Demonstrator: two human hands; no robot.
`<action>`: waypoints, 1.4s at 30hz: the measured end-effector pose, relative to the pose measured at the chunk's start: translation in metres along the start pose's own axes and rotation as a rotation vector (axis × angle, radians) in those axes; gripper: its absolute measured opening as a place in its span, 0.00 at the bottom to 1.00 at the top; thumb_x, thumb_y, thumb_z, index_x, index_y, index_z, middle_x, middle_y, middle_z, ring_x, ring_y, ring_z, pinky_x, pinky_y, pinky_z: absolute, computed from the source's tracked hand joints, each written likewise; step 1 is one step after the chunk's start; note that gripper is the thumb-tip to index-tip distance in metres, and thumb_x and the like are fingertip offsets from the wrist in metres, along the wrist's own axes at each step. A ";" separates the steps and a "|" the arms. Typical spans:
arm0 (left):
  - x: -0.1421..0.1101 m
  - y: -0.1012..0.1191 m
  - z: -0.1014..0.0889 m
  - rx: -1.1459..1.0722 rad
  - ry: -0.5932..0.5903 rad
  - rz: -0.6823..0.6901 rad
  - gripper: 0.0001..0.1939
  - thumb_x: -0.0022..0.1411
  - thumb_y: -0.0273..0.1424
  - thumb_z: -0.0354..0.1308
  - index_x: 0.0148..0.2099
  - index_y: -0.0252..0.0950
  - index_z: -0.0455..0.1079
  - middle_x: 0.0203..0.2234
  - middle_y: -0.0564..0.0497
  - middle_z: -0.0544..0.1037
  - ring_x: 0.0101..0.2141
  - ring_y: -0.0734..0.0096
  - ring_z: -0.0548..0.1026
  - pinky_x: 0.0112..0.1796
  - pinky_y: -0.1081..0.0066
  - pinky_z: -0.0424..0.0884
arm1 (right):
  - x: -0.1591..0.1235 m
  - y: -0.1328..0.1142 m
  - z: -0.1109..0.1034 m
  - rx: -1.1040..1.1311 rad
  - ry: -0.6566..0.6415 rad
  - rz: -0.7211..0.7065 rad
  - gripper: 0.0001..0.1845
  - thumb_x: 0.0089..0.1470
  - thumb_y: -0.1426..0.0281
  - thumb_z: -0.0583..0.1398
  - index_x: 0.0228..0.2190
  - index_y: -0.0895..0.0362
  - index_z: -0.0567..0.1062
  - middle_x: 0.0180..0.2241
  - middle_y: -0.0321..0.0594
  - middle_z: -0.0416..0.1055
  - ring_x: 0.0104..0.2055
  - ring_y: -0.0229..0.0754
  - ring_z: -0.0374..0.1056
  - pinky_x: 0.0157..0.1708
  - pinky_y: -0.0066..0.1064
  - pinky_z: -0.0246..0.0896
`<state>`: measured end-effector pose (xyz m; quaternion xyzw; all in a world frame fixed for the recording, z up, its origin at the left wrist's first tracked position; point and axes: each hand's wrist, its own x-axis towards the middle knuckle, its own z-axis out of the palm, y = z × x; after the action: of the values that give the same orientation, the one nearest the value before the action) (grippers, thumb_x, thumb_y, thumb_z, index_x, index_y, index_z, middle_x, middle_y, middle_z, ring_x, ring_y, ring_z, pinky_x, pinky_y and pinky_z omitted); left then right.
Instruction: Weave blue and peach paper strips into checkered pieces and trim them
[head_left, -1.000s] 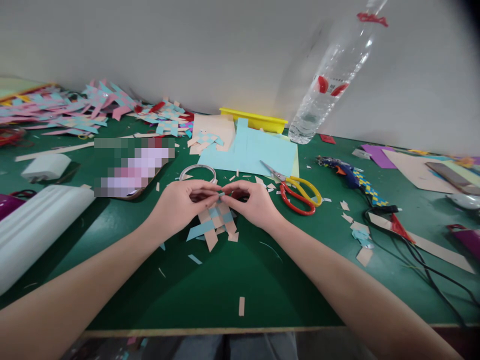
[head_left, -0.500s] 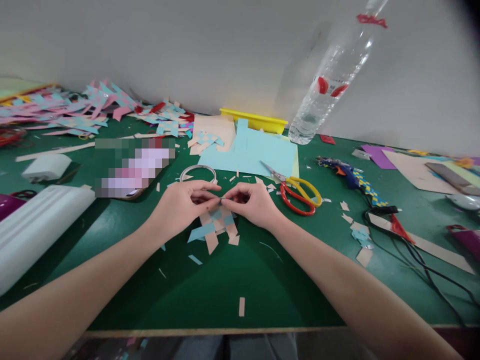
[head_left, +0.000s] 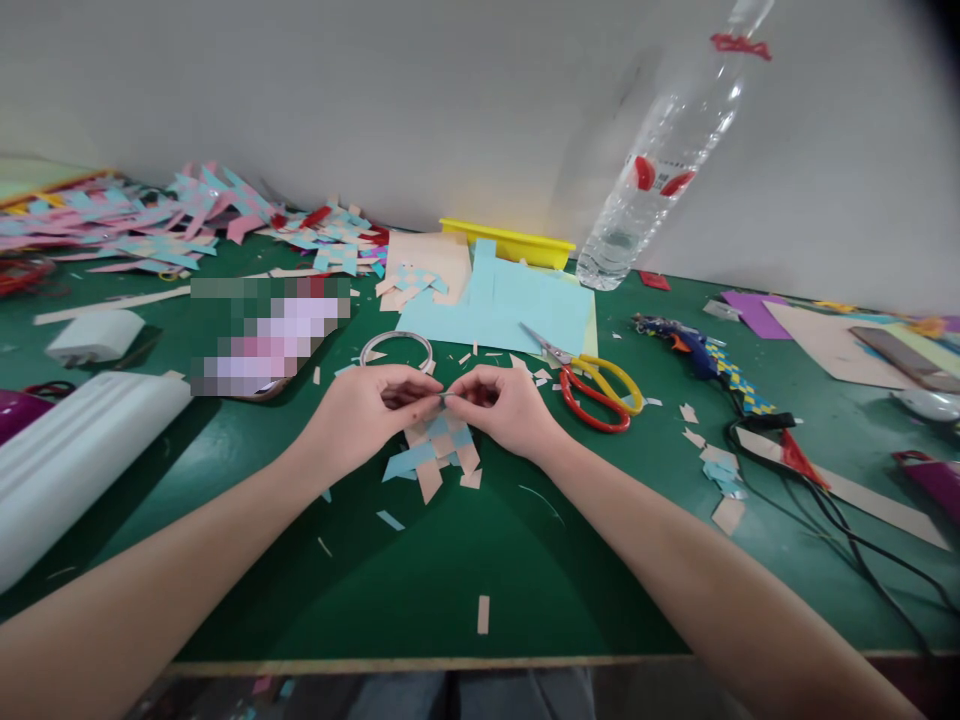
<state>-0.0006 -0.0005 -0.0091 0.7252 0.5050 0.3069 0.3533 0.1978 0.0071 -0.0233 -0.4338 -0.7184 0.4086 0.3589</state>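
Note:
My left hand (head_left: 367,405) and my right hand (head_left: 504,407) meet fingertip to fingertip over a small woven piece (head_left: 439,452) made of light blue and beige paper strips. Both hands pinch its upper edge, and the strip ends hang down toward the green table (head_left: 450,570). Red and yellow scissors (head_left: 600,388) lie just right of my right hand. A thin ring (head_left: 396,346) lies on the table just beyond my left hand.
Light blue and beige paper sheets (head_left: 499,300) lie beyond the hands, with a yellow tray (head_left: 510,240) and a clear bottle (head_left: 660,165) by the wall. Finished woven pieces (head_left: 150,215) pile up far left. A white case (head_left: 75,450) lies left; a glue gun (head_left: 694,345) and cables lie right.
The woven piece has been lifted and shifted slightly up and to the right between my fingertips; the hands stay almost in place.

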 end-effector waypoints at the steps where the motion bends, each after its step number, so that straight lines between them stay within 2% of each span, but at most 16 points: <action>1: 0.000 0.000 0.000 0.006 0.004 -0.001 0.13 0.56 0.41 0.62 0.40 0.40 0.77 0.34 0.51 0.82 0.34 0.64 0.80 0.38 0.69 0.77 | 0.000 0.000 0.000 -0.004 -0.001 0.007 0.10 0.50 0.63 0.62 0.29 0.56 0.77 0.22 0.33 0.67 0.23 0.32 0.58 0.23 0.27 0.56; 7: 0.002 -0.003 -0.001 -0.011 0.000 -0.017 0.13 0.57 0.41 0.62 0.39 0.39 0.77 0.34 0.51 0.82 0.34 0.64 0.80 0.38 0.70 0.77 | 0.001 -0.001 -0.001 0.028 -0.014 0.052 0.13 0.51 0.60 0.61 0.33 0.55 0.78 0.28 0.37 0.73 0.27 0.34 0.63 0.27 0.29 0.61; 10: 0.002 -0.003 -0.001 -0.030 0.001 -0.023 0.13 0.56 0.41 0.62 0.40 0.39 0.77 0.34 0.51 0.82 0.34 0.64 0.80 0.37 0.70 0.77 | 0.002 -0.004 -0.002 0.070 0.026 0.060 0.13 0.54 0.60 0.60 0.32 0.55 0.78 0.31 0.38 0.75 0.30 0.35 0.66 0.30 0.29 0.62; 15: 0.002 -0.002 -0.002 -0.020 0.001 -0.017 0.14 0.56 0.41 0.62 0.41 0.39 0.77 0.35 0.50 0.82 0.35 0.63 0.80 0.38 0.68 0.78 | 0.003 -0.003 -0.004 0.100 0.063 0.113 0.18 0.57 0.56 0.56 0.31 0.55 0.79 0.26 0.35 0.70 0.24 0.31 0.60 0.23 0.27 0.56; 17: 0.002 -0.002 -0.002 -0.018 0.003 -0.016 0.14 0.56 0.42 0.62 0.41 0.39 0.77 0.35 0.49 0.82 0.35 0.62 0.80 0.39 0.67 0.78 | 0.003 -0.003 -0.005 0.084 0.064 0.110 0.18 0.57 0.56 0.56 0.31 0.55 0.79 0.26 0.35 0.70 0.24 0.32 0.60 0.23 0.27 0.56; 22: 0.002 -0.001 -0.001 -0.029 -0.004 -0.012 0.14 0.56 0.42 0.62 0.41 0.40 0.77 0.35 0.50 0.82 0.35 0.63 0.80 0.39 0.68 0.77 | 0.003 0.000 -0.003 0.050 0.027 0.063 0.13 0.54 0.59 0.60 0.32 0.55 0.78 0.31 0.38 0.75 0.30 0.35 0.67 0.29 0.29 0.63; 26: 0.000 0.000 0.000 -0.032 -0.014 -0.004 0.12 0.57 0.40 0.61 0.40 0.40 0.77 0.34 0.51 0.82 0.35 0.64 0.80 0.38 0.69 0.77 | 0.003 0.004 -0.001 0.023 -0.004 0.048 0.14 0.53 0.58 0.61 0.34 0.55 0.78 0.30 0.38 0.74 0.27 0.34 0.64 0.27 0.29 0.62; 32: 0.000 0.002 -0.001 -0.018 -0.024 0.001 0.12 0.58 0.40 0.61 0.40 0.40 0.76 0.35 0.51 0.82 0.35 0.65 0.79 0.38 0.70 0.76 | 0.003 0.004 0.000 0.025 -0.012 0.013 0.11 0.53 0.61 0.60 0.32 0.55 0.77 0.30 0.37 0.74 0.27 0.33 0.64 0.27 0.28 0.61; 38: 0.002 -0.001 -0.001 0.050 0.030 0.028 0.14 0.60 0.40 0.58 0.43 0.39 0.75 0.38 0.50 0.81 0.36 0.65 0.79 0.39 0.70 0.75 | 0.003 0.003 0.000 0.023 0.026 0.015 0.11 0.54 0.62 0.60 0.31 0.56 0.76 0.29 0.36 0.73 0.26 0.33 0.62 0.26 0.28 0.60; 42: 0.004 -0.004 -0.004 0.142 0.095 0.083 0.13 0.62 0.39 0.56 0.43 0.38 0.75 0.38 0.49 0.81 0.37 0.65 0.78 0.39 0.69 0.74 | 0.001 0.000 -0.001 -0.032 0.119 -0.014 0.09 0.53 0.63 0.59 0.29 0.56 0.75 0.29 0.37 0.72 0.28 0.35 0.63 0.28 0.30 0.60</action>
<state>-0.0046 0.0051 -0.0098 0.7534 0.5111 0.3187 0.2637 0.1981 0.0078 -0.0229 -0.4581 -0.7053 0.3679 0.3967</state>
